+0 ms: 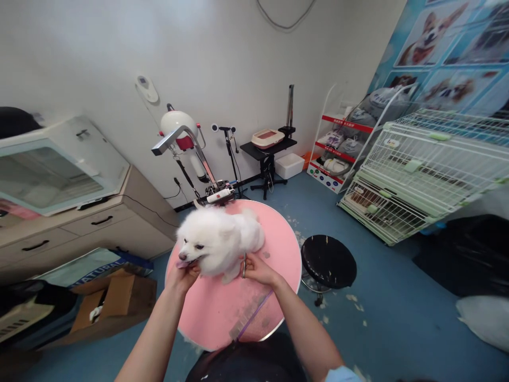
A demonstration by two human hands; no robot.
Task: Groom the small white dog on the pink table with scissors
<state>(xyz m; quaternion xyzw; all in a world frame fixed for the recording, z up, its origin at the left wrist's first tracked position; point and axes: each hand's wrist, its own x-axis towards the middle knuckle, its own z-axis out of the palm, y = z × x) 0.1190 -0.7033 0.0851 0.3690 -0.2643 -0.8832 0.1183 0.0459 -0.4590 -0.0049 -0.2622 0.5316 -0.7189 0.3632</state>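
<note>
And here's the fluffy white dog point(217, 241) on the round pink table point(210, 313), head turned to the left, body filling the space just beyond both hands! The left hand point(187, 273) is tucked under its chin, fingers curled; how firmly they grip, I can't tell. Over on the dog's near side, the right hand point(256, 268) pinches a pair of scissors point(244, 265), held upright right by the fur (touching or just short of it, I can't say from here).

Now the containers! An open cardboard box point(139, 300) sits on the floor at the left, something white and crumpled inside. Across the room, plastic bags point(384, 98) crowd the top of a rack point(348, 123), and the lower wire cage point(382, 212) shows something brownish, too dim to name.
</note>
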